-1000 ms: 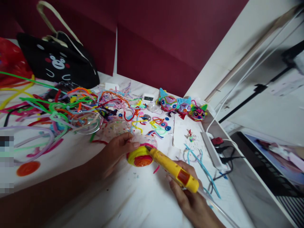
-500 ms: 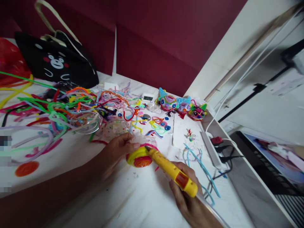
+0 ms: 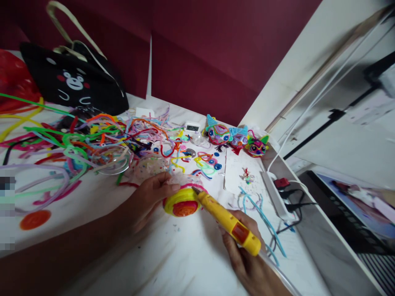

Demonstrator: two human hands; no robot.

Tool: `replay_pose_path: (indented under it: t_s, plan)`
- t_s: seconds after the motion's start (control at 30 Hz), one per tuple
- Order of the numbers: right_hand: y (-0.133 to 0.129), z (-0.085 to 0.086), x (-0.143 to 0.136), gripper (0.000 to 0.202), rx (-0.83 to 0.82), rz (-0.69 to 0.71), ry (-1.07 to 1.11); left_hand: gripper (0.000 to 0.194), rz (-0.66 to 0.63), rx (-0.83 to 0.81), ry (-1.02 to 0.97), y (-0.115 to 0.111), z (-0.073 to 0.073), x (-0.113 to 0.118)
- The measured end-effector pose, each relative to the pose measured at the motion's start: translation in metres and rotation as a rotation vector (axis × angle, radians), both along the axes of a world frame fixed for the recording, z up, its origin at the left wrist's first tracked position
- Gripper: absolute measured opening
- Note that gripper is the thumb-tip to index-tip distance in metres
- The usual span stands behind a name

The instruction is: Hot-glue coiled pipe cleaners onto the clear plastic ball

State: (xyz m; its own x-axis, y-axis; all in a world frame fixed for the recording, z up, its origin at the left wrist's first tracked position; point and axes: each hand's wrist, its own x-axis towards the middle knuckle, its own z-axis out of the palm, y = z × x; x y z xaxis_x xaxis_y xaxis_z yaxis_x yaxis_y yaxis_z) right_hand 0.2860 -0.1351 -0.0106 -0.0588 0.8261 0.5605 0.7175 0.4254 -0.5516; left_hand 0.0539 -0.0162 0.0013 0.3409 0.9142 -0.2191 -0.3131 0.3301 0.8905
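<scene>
In my left hand [image 3: 156, 191] is a clear plastic ball [image 3: 185, 180], gripped at its left side with thumb and fingers. Its near face carries coiled pipe cleaners [image 3: 185, 208] in orange, red and yellow, with a pink strand along the upper rim. My right hand [image 3: 247, 255] is closed around a yellow glue gun [image 3: 230, 224], pen-shaped, with a translucent glue stick [image 3: 279, 273] running out of its back end. The dark nozzle points at the pink strand near the ball's upper right; whether it touches cannot be made out.
Loose pipe cleaners [image 3: 101, 127] pile up on the left, beside a clear half shell [image 3: 115, 160] and an orange coiled disc [image 3: 35, 220]. Decorated animal heads [image 3: 219, 133] and a small digital clock [image 3: 191, 127] stand at the back. A power strip [image 3: 277, 195] lies along the right edge.
The glue gun and my right hand have shifted slightly right, moving the nozzle along the ball's rim. The ball has turned a little in my left hand.
</scene>
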Motion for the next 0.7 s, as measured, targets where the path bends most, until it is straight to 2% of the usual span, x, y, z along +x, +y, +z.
replay_pose_path:
  t_s: [0.17,0.5,0.7]
  plan:
    - [-0.002,-0.002,0.003,0.042,-0.022,0.0,-0.008,0.041,0.014,-0.015,0.01,0.001,-0.001,-0.001]
    - [-0.002,0.005,-0.002,0.024,-0.037,0.029,-0.031,0.043,0.045,0.001,0.035,-0.006,0.008,0.003]
    - [-0.002,0.003,-0.004,0.025,-0.002,0.02,-0.053,0.044,0.016,0.039,0.06,-0.001,-0.002,0.002]
